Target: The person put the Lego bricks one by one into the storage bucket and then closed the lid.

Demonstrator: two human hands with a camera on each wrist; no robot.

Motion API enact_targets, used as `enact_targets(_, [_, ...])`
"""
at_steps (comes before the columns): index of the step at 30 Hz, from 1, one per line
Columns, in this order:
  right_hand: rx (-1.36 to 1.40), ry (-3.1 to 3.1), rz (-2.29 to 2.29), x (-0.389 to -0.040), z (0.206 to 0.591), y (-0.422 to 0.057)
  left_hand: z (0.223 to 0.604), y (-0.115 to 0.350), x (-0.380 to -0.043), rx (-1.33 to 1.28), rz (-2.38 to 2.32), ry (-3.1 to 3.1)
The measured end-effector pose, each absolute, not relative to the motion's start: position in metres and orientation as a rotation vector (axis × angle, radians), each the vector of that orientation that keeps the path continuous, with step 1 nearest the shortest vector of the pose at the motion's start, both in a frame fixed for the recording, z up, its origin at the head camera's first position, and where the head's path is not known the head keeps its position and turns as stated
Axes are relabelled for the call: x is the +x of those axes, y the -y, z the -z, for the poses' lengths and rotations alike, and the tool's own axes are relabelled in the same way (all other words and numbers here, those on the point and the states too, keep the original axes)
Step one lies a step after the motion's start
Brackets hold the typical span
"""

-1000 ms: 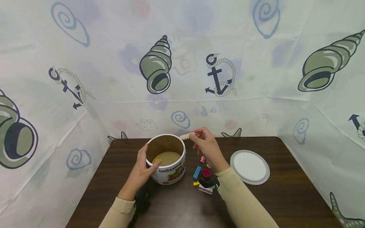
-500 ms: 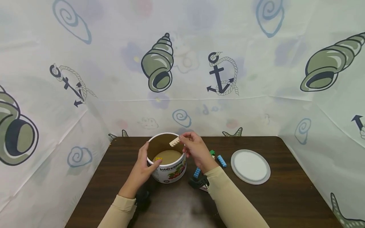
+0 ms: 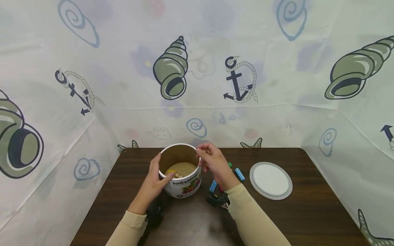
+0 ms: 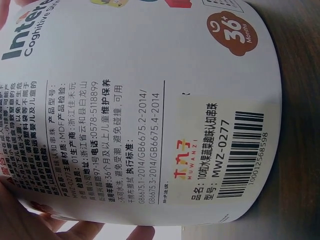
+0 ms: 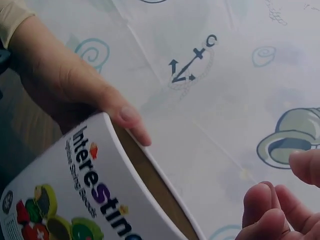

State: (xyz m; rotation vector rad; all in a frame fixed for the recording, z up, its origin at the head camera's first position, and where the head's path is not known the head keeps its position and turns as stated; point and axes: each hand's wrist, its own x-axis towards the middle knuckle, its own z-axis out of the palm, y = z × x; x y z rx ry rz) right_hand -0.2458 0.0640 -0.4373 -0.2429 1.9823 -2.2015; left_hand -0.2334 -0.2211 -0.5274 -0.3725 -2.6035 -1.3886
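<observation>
Through the head camera I see the white bucket (image 3: 181, 190) standing on the worktop (image 3: 311, 212), its mouth facing up and its printed "Interesting" side turned toward the wearer and slightly right. The cream block (image 3: 178, 175) lies on the bucket's floor, just beside the yellow block (image 3: 171, 171); its long axis seems to slant from far left to near right, though it is too small for me to be sure. My view has the left hand (image 3: 154, 179) clamped on the bucket's left side, thumb at the near rim. The right hand (image 3: 213, 164) is just beside the right rim with nothing in its grasp; the right wrist view shows thumb and fingertips apart, fingers loosely bent. Half a second ago this hand pinched the cream block over the bucket's mouth, and now the block is down inside. The bucket and left hand look unmoved, as does the round white lid (image 3: 271, 180) to the right.
</observation>
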Motion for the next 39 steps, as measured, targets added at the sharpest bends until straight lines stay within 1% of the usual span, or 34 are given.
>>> enact_targets(15, [-0.172, -2.141, 2.075, -0.227, 0.467, -0.107, 0.526, 0.22, -0.234, -0.391, 1.378, 2.592])
enact_targets(24, [-0.169, -2.202, 2.086, -0.221, 0.471, -0.134, 0.529, 0.22, -0.233, -0.394, 1.38, 2.582])
enact_targets(29, [-0.091, -2.224, 2.069, -0.219, 0.477, -0.152, 0.529, 0.219, -0.233, -0.396, 1.389, 2.582])
enact_targets(39, [0.086, -2.286, 2.003, -0.226, 0.505, -0.182, 0.529, 0.22, -0.233, -0.393, 1.404, 2.572])
